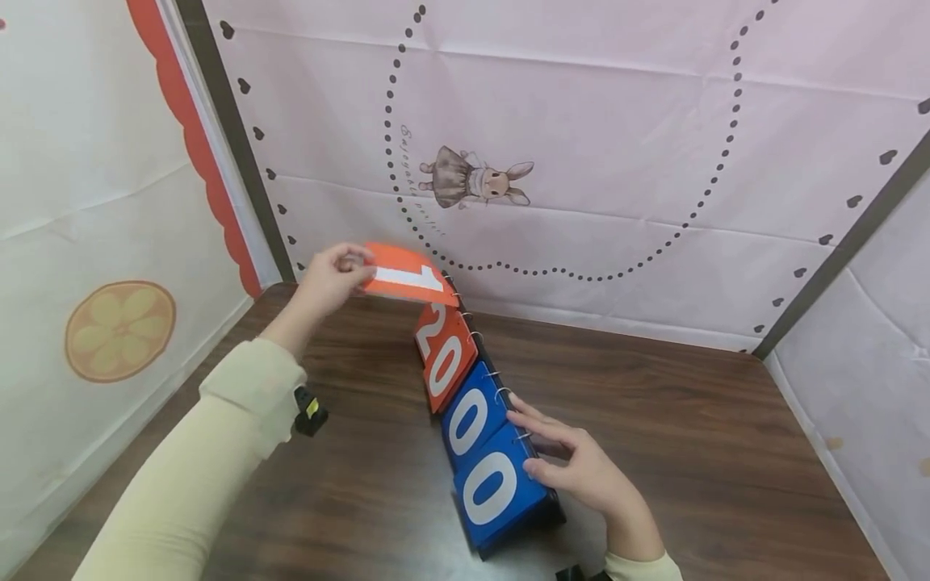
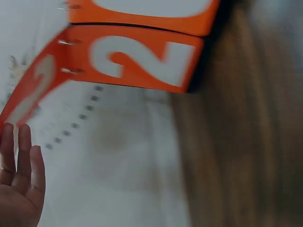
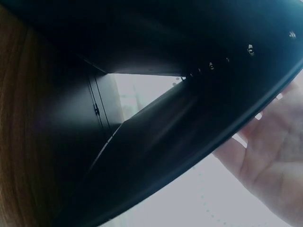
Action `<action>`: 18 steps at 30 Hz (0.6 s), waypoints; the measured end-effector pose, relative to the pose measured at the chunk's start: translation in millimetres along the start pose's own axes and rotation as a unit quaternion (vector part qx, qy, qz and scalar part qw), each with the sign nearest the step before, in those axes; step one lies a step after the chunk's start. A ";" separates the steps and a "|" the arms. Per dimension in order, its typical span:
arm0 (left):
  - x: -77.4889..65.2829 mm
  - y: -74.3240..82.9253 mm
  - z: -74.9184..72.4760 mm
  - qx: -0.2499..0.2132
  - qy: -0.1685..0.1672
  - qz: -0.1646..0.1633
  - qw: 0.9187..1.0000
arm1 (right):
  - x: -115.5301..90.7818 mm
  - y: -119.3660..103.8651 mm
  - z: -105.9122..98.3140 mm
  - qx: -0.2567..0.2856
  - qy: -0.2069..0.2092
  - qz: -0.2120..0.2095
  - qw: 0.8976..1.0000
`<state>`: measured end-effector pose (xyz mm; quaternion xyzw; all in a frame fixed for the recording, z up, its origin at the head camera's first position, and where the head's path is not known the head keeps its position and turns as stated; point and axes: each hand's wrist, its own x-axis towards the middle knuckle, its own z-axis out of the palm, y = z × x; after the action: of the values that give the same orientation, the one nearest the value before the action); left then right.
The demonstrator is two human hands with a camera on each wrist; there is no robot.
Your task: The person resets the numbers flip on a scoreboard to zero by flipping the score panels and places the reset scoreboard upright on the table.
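A tabletop flip scoreboard with ring-bound number cards stands slanted on the table. My left hand (image 1: 336,278) pinches the free edge of a lifted orange card showing 1 (image 1: 407,274), at the scoreboard's far end. Under it lies an orange card with a 2 (image 2: 142,59), beside an orange 0 card (image 1: 446,363). Nearer to me are two blue cards with 0, the upper (image 1: 472,420) and the lower (image 1: 494,488). My right hand (image 1: 581,464) rests its fingers and thumb along the ringed top edge by the blue cards. In the right wrist view, the scoreboard's dark hollow inside (image 3: 142,137) hides its fingertips.
The brown wooden table (image 1: 690,452) carries the scoreboard. A pale printed cloth (image 1: 581,161) with a rabbit figure hangs behind it, and another cloth (image 1: 109,202) hangs at the left. The table's back edge lies close to the scoreboard's far end.
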<state>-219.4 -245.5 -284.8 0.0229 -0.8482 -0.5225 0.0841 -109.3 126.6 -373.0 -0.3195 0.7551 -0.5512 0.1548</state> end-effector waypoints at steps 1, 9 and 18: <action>-2.5 -9.2 -0.4 0.009 -0.004 -0.008 1.000 | -0.3 0.1 -0.3 0.000 0.001 -0.001 1.000; -15.3 -59.0 9.1 0.016 -0.044 -0.070 0.996 | -1.5 0.2 1.0 -0.002 0.006 -0.003 1.000; -22.7 -75.1 16.0 0.027 -0.044 -0.086 0.995 | -1.5 -2.0 2.0 0.000 0.012 0.004 1.000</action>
<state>-203.3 -262.5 -361.3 0.0753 -0.8597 -0.5052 0.0003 -106.4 125.8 -372.0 -0.3095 0.7582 -0.5546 0.1478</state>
